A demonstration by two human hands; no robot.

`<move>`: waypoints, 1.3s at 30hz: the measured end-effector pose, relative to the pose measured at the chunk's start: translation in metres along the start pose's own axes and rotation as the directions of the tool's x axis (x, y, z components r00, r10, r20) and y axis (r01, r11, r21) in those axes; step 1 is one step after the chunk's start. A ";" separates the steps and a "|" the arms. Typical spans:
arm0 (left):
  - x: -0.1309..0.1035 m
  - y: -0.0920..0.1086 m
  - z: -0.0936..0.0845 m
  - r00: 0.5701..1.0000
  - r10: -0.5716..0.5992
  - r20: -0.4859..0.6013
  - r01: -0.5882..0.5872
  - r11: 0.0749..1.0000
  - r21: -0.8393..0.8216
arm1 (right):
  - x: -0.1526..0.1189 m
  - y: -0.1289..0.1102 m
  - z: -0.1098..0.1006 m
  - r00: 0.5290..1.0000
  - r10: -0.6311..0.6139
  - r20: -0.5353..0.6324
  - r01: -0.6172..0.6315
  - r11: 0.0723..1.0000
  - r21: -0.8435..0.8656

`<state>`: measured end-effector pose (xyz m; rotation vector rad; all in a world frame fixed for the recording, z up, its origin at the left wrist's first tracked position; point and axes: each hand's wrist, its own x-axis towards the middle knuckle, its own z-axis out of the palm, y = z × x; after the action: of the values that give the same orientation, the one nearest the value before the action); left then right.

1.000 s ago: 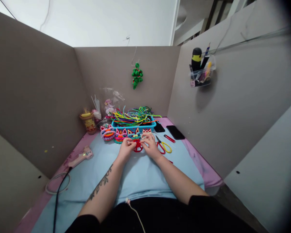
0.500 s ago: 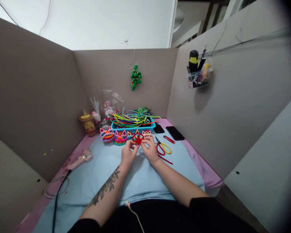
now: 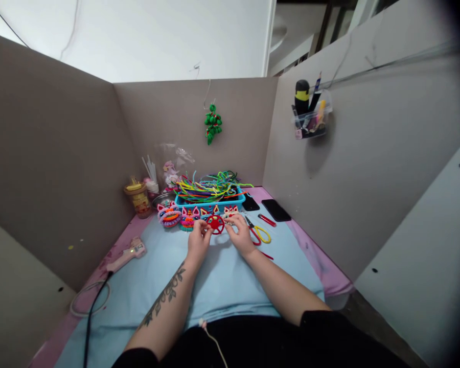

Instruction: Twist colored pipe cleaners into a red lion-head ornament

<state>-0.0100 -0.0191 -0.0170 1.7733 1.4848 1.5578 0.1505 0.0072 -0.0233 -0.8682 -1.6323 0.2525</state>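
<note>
Between my hands, a small red wheel-shaped piece of pipe cleaner (image 3: 215,225) is held up, with a solid middle and spokes to a round rim. My left hand (image 3: 199,239) pinches its left edge between thumb and fingers. My right hand (image 3: 239,234) has its bent fingertips at the right rim; the exact contact is too small to see clearly. Scissors (image 3: 263,234) with one red and one yellow handle lie just right of my right hand. A short red pipe cleaner (image 3: 267,255) lies below them, partly hidden by my wrist.
A blue basket (image 3: 210,204) of colourful pipe cleaners stands behind several fuzzy animal-head figures (image 3: 169,215). A pink glue gun (image 3: 128,254) lies left with its cord. Right are a red-handled tool (image 3: 267,220) and a black phone (image 3: 276,210). Partitions enclose the table.
The red wheel has dropped slightly and turned to face me more fully. My hands have moved apart, from gripping its lower edge to its sides.
</note>
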 end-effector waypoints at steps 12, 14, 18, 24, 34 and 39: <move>0.002 0.000 -0.003 0.991 0.062 -0.116 -0.055 0.996 0.063 | -0.003 0.010 0.003 0.996 -0.078 0.033 0.081 0.992 -0.098; 0.004 -0.003 -0.002 0.995 -0.008 -0.095 0.005 0.999 -0.037 | -0.003 0.010 0.004 0.999 -0.034 0.002 0.034 0.998 -0.061; 0.004 -0.008 0.002 0.998 -0.061 0.017 0.062 0.987 -0.147 | -0.004 0.014 0.012 0.998 0.064 0.010 -0.065 0.997 0.029; 0.009 -0.012 -0.007 0.986 -0.108 -0.130 0.105 0.994 -0.031 | -0.011 0.020 0.020 0.946 0.203 0.253 -0.201 0.979 -0.032; 0.025 -0.042 -0.012 0.945 -0.294 -0.144 0.275 0.951 -0.139 | -0.006 0.032 0.008 0.944 0.238 0.228 -0.217 0.969 -0.116; 0.016 -0.033 -0.012 0.986 -0.169 -0.018 0.169 0.968 0.186 | -0.013 0.026 0.015 0.925 0.213 0.315 -0.172 0.973 -0.153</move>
<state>-0.0378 0.0028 -0.0311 1.6903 1.7839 1.3764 0.1474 0.0212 -0.0521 -1.1303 -1.8882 0.4600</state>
